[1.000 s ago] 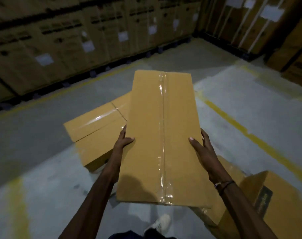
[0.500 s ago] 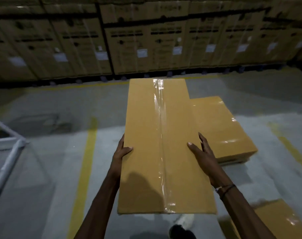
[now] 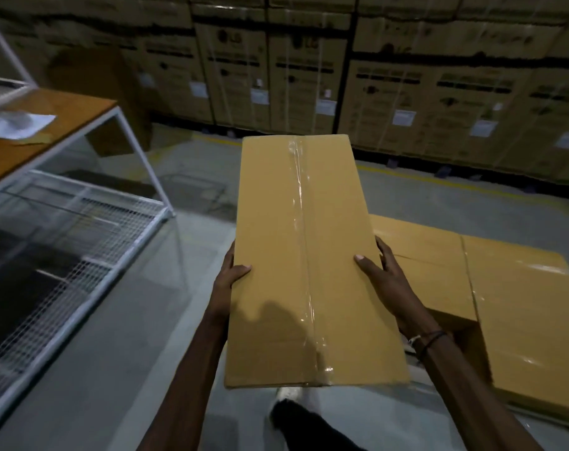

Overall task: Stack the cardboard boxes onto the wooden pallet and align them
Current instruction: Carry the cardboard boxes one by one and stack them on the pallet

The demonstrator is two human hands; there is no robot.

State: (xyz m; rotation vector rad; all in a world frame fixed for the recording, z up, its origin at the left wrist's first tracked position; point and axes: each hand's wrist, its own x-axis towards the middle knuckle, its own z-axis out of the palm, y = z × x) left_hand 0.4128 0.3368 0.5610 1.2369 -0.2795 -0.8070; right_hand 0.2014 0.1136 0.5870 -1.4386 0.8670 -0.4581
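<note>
Swinging left since the earlier frame, the view now takes in a white-framed desk (image 3: pixel 81 131) at the left, while the laid boxes (image 3: pixel 510 307) sit low at the right. Those boxes lie flat on the floor area; the pallet beneath cannot be made out. Held box (image 3: pixel 309 255) hangs lengthwise away from the person, just left of the laid ones, so the right side is nearer. Left hand (image 3: pixel 231 275) and right hand (image 3: pixel 379 275) clamp its long edges, thumbs on top, fingers wrapped under.
</note>
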